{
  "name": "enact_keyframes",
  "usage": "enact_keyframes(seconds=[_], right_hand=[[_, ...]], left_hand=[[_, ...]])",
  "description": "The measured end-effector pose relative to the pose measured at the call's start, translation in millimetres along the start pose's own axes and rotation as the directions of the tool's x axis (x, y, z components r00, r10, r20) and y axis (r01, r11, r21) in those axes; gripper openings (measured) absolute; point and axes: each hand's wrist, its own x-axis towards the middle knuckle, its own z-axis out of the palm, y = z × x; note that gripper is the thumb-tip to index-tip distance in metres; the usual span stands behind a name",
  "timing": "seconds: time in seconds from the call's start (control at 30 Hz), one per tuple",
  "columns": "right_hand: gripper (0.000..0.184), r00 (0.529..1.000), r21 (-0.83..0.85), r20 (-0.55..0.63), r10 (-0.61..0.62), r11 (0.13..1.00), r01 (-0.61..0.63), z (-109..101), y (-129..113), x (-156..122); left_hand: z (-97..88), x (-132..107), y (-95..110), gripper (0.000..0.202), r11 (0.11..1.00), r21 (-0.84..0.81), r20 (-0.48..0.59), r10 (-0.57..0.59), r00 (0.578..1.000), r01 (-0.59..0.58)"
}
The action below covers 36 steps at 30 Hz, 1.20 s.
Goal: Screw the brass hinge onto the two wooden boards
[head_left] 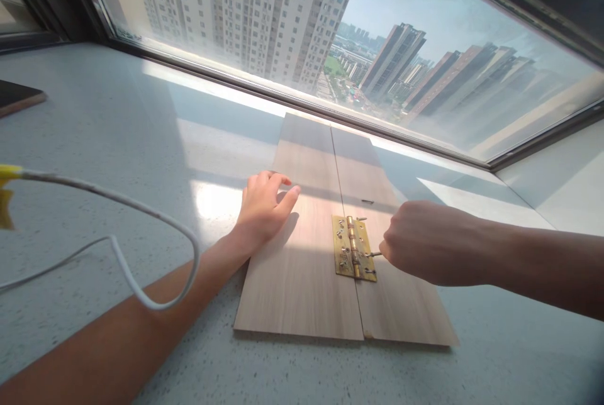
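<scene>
Sill [198, 355] is carrying two boards lying side by side, their front edges nearest the wearer, seam running from front edge toward window. Cable [197, 254] is looping in on the near left, passing in front of the left forearm.

Hinge [353, 248] is straddling the seam, one leaf on left board [302, 292], one on right board [406, 314], sitting somewhat nearer the boards' front edge than their far edge. Its long axis is following the seam. Several screws [340, 233] are standing or leaning on the left leaf.

Right hand [418, 238] is the nearer one, hovering over the outer edge of right board with the hinge close by on its left. Fingers are curling into a fist around a thin shank [375, 254], which is pointing left, crosswise to the hinge's long axis, tip at the right leaf. Whether the tip is engaging a screw, cannot tell; fist is hiding the shank's other end.

Left hand [265, 207] is lying at the outer edge of left board, thumb spreading away from loosely bent fingers, nothing visible in the grasp. Hinge is lying to its right and nearer the front edge, well apart.

Beyond the hinge, a loose screw [367, 202] is lying on right board. Farther, window [330, 46] is rising past the boards' far edge, sunlight falling across both.
</scene>
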Motion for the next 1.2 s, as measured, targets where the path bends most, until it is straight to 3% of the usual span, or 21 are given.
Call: enact_keyframes(seconds=[0.2, 0.3, 0.57, 0.77, 0.9, 1.03, 1.2], right_hand=[[0.031, 0.991, -0.14, -0.132, 0.028, 0.989, -0.046, 8.8, -14.1, -5.3], [0.028, 0.987, -0.118, -0.162, 0.013, 0.992, -0.032, 9.9, -17.1, -4.8], [0.028, 0.983, 0.075, -0.052, 0.174, 0.983, -0.17, 4.6, -11.7, 4.0], [0.036, 0.921, 0.252, -0.072, 0.383, 0.901, -0.355, 7.6, -14.9, 7.1], [0.043, 0.875, 0.34, -0.02, 0.484, 0.826, -0.449, 8.5, -12.2, 9.3], [0.044, 0.851, 0.398, 0.031, 0.525, 0.774, -0.492, 6.3, -6.3, 13.3], [0.041, 0.84, 0.403, 0.207, 0.501, 0.739, -0.54, -2.1, -5.2, 12.8]], left_hand=[[0.5, -0.1, -1.8, 0.03, 1.0, -0.001, -0.001, 0.013, 1.0, -0.013], [1.9, -0.4, -3.5, 0.029, 1.0, -0.004, -0.015, 0.023, 1.0, -0.023], [-0.8, -0.3, -1.1, 0.028, 1.0, -0.025, -0.002, 0.004, 1.0, -0.004], [-2.5, -0.5, 0.6, 0.027, 0.999, -0.039, 0.006, -0.009, 1.0, 0.009], [-1.9, -0.1, 0.0, 0.027, 0.999, -0.047, 0.001, -0.005, 1.0, 0.005], [-1.8, 0.2, 0.0, 0.027, 0.999, -0.038, 0.004, -0.009, 1.0, 0.009], [-1.0, 0.7, -1.4, 0.028, 0.999, -0.035, -0.001, 0.002, 1.0, -0.002]])
